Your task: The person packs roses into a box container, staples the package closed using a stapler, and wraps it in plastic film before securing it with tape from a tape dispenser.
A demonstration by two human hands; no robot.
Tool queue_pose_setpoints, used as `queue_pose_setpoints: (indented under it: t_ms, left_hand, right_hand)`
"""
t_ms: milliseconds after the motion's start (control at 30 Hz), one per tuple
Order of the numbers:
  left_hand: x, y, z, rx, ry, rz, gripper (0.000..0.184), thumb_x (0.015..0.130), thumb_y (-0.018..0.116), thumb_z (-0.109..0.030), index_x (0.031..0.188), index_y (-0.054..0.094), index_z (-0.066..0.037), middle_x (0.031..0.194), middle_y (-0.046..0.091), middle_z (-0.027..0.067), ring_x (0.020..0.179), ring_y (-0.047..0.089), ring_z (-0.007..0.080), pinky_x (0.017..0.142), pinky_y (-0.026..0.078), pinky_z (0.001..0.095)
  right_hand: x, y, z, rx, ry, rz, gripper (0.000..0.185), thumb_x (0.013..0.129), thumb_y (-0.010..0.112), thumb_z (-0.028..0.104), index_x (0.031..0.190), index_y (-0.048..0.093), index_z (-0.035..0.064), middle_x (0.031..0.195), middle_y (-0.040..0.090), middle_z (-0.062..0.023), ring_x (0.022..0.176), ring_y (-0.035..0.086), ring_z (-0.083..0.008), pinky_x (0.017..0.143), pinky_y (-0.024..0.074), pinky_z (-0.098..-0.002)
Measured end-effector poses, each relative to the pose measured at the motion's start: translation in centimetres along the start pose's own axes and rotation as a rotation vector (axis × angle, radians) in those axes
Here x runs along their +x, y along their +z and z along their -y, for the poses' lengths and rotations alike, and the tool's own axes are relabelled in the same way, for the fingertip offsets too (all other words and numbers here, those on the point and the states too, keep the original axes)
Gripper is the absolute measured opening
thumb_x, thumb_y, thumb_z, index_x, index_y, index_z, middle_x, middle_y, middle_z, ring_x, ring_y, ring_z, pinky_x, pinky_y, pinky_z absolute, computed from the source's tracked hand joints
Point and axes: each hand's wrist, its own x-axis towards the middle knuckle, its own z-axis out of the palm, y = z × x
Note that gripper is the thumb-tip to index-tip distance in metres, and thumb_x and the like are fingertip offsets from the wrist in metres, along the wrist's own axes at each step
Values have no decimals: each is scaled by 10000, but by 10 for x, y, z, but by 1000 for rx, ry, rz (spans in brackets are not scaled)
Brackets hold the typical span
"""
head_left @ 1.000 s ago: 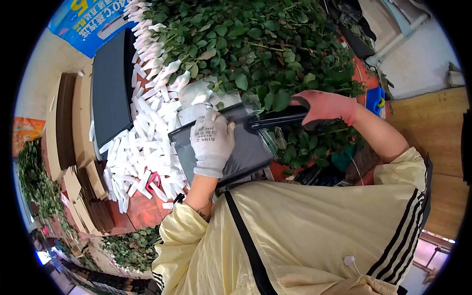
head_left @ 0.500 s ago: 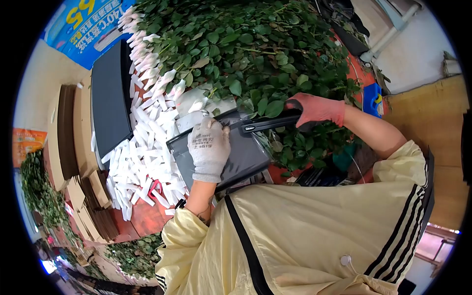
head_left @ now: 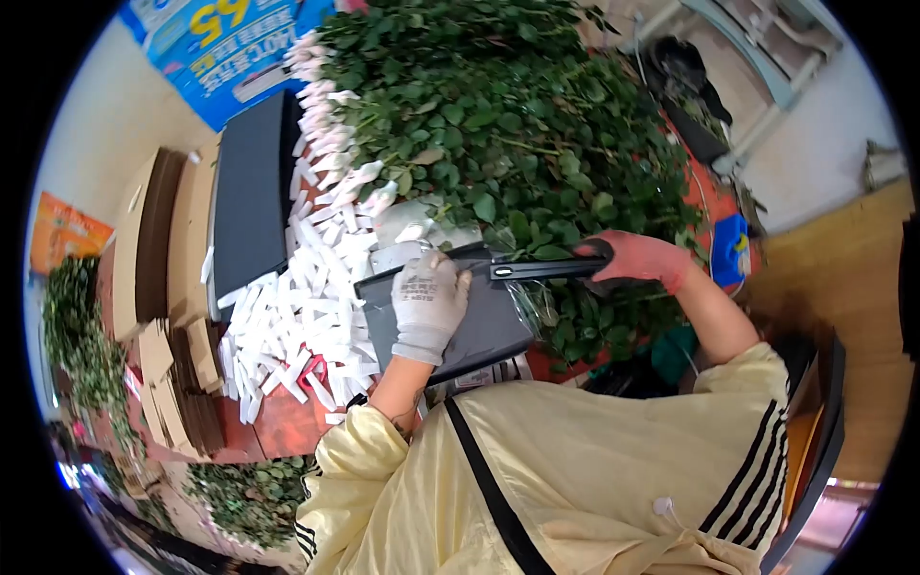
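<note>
My left hand [head_left: 428, 302], in a whitish glove, is closed at the upper edge of a dark flat tray-like piece [head_left: 498, 335] under clear film; what its fingers hold is hidden. My right hand [head_left: 637, 261], in a red glove, grips the end of a long black tool [head_left: 546, 269], which reaches left across the dark piece's upper right corner. Just above lies a greyish clear sheet [head_left: 446, 230]. White sleeves [head_left: 307, 307] are heaped to the left of my left hand.
Leafy green stems [head_left: 498, 125] with white-wrapped heads [head_left: 331, 144] cover the upper table. Black sheets [head_left: 254, 201] and cardboard pieces [head_left: 144, 249] stand at the left. A blue object [head_left: 729, 251] lies at the right, and a red item [head_left: 309, 366] among the sleeves.
The view has shifted, so the table things sit lower and farther right. The black tool now lies nearly level. Both hands keep their places at the tray-like piece and tool.
</note>
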Motion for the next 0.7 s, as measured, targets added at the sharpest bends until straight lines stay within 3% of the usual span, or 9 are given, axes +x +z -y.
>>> queue_pose_setpoints:
  t_ms: [67, 133, 200, 233, 267, 367, 500, 567, 700]
  left_hand:
    - [-1, -5, -1, -41, 29, -31, 216, 799, 609, -297, 802, 653, -86, 946, 596, 73, 911, 566, 257, 774, 443, 398]
    - [-1, -5, 1, -67, 27, -61, 202, 789, 622, -281, 775, 648, -82, 910, 592, 76, 879, 563, 268, 763, 440, 397]
    - [-2, -4, 2, -99, 31, -85, 190, 778, 635, -265, 749, 642, -78, 874, 587, 80, 846, 560, 279, 751, 437, 396]
    - [-2, -4, 3, -82, 36, -78, 191, 777, 636, -265, 750, 644, -76, 878, 589, 79, 848, 562, 277, 748, 439, 392]
    - [-2, -3, 3, -66, 44, -69, 192, 776, 637, -264, 752, 645, -74, 881, 591, 78, 849, 563, 275, 746, 442, 388]
    - [-1, -5, 3, -86, 20, -43, 200, 775, 638, -268, 752, 645, -70, 875, 594, 80, 846, 564, 273, 744, 445, 384]
    - [0, -6, 4, -81, 6, 24, 233, 801, 617, -295, 820, 655, -66, 932, 588, 81, 900, 576, 264, 751, 455, 401]
    - [0, -8, 4, -70, 17, 43, 228, 795, 620, -289, 842, 641, -67, 944, 585, 81, 916, 572, 262, 758, 452, 401]
    - [-2, -17, 4, -216, 59, -76, 229, 769, 626, -242, 920, 631, -69, 946, 582, 77, 928, 558, 285, 769, 448, 409]
  right_hand:
    - [4, -7, -7, 482, 44, 128, 499, 717, 706, 214, 1153, 561, 20, 1085, 591, -145, 1019, 559, -275, 890, 423, -331]
    - [6, -6, -4, 331, -28, 20, 488, 693, 701, 163, 1138, 569, 12, 1070, 620, -135, 1009, 579, -271, 893, 433, -330]
    - [3, -1, 8, -107, -127, -306, 497, 671, 699, 131, 1139, 576, 19, 1095, 620, -133, 1038, 573, -276, 916, 433, -337]
    - [6, -5, 15, 37, -128, -170, 524, 658, 701, 122, 1163, 578, 56, 1194, 569, -127, 1096, 539, -284, 958, 412, -347]
    - [5, -4, 17, 24, -129, -161, 524, 658, 701, 122, 1163, 578, 56, 1194, 569, -127, 1096, 539, -284, 958, 412, -347]
    - [1, 9, -3, -176, -125, -360, 531, 643, 693, 104, 1164, 589, 122, 1293, 497, -97, 1120, 515, -301, 980, 401, -360]
    - [5, 3, -36, -271, -164, -374, 512, 659, 684, 98, 1161, 586, 120, 1193, 563, -105, 1095, 521, -296, 952, 427, -361]
    - [4, -5, -73, 175, -200, -400, 518, 645, 689, 71, 1149, 572, 47, 1173, 568, -124, 1058, 560, -253, 935, 432, -332]
    - [-21, -10, -48, 459, -162, -613, 536, 622, 703, 62, 1129, 547, -21, 1128, 577, -133, 1030, 574, -211, 920, 440, -315]
